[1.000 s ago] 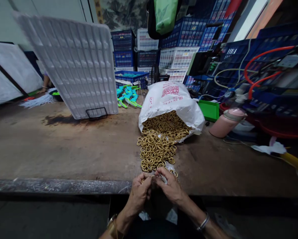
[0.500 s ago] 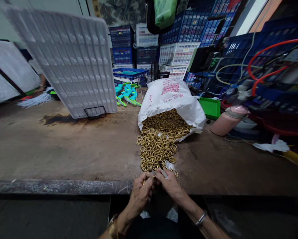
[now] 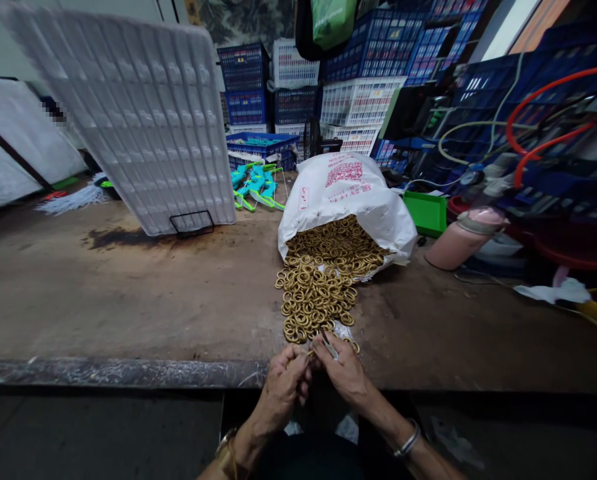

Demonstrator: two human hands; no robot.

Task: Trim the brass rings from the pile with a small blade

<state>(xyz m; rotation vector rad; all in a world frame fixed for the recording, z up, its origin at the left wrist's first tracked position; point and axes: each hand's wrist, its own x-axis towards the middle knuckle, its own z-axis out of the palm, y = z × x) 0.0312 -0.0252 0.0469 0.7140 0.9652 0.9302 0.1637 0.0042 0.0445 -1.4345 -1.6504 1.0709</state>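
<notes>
At the table's front edge my left hand (image 3: 282,381) is closed on a gold-coloured ring (image 3: 309,355), mostly covered by the fingers. My right hand (image 3: 347,375) grips a small knife-like blade (image 3: 330,347), its metal showing above the thumb, and its fingertips meet the ring. Just beyond both hands lies a heap of loose gold rings (image 3: 316,301). They spill from the mouth of a white woven sack (image 3: 323,193) with red print, lying on its side.
A ribbed translucent plastic tray (image 3: 153,127) stands upright at left on a black wire stand (image 3: 192,231). Turquoise-and-green items (image 3: 258,187) lie behind. Right of the sack are a green tray (image 3: 426,213) and a pink bottle (image 3: 466,239). Stacked crates (image 3: 358,100) line the back.
The blade in my right hand has turned, and its dark end now points up and away. My hands stay together at the table edge. The view has tilted slightly down.
</notes>
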